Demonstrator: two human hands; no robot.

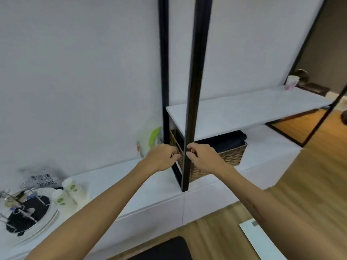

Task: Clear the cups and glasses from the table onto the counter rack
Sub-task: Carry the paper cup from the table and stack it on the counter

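**Both hands raised empty by the black post**

Both arms reach forward over the white desk (142,186). The left hand (161,156) and the right hand (201,156) hang on either side of a black post (193,91), close to it. Their fingers are curled in with thumbs toward the fingertips, and neither holds anything that can be seen. Whether the right fingertips touch the post cannot be told through the blur.

Behind the hands a wicker basket (232,156) sits on the desk under a white shelf (244,111); dark cloth lies in the basket. A white and green packet (150,141) leans at the wall just left of the post.

At the far left of the desk stands the rack (11,199), a wire frame over a white plate with a dark middle. Two white cups (64,194) with green marks stand just to its right, close together. A grey card (42,180) with a square code stands behind them.

On the shelf's far right end stands a pale cup (291,82), blurred.
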